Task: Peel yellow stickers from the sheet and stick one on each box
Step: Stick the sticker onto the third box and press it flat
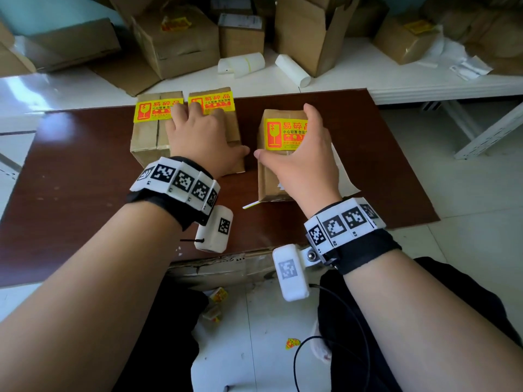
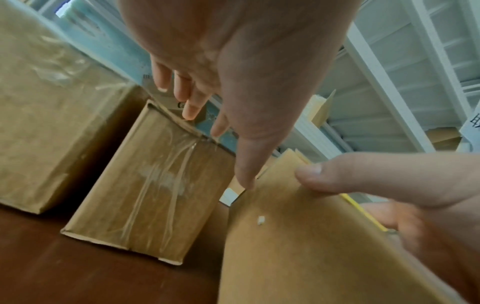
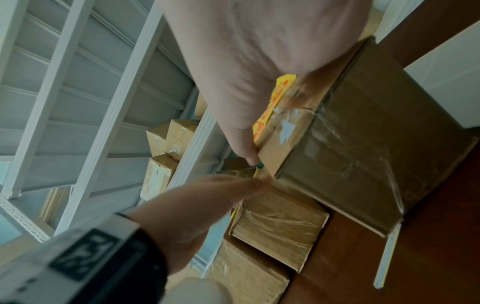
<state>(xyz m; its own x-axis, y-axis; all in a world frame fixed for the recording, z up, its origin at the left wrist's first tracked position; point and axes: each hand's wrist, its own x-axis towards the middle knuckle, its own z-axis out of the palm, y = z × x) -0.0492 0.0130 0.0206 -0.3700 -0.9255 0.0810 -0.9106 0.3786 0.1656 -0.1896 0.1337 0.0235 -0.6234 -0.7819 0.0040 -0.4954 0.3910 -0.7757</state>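
The brown board point(image 1: 85, 165) is carrying three stickered boxes. The right-hand box point(image 1: 273, 176) is sitting apart from the other two, with the right hand point(image 1: 305, 159) grasping it, thumb on its near-left side and fingers over the top. The left hand point(image 1: 203, 140) is lying flat, fingers released, across the middle box point(image 1: 230, 128) and the far-left box point(image 1: 145, 140). The yellow sticker point(image 1: 278, 135) (partly covered) probably wants firm smoothing outward. The sheet point(image 1: 343, 176) is peeking out beneath.
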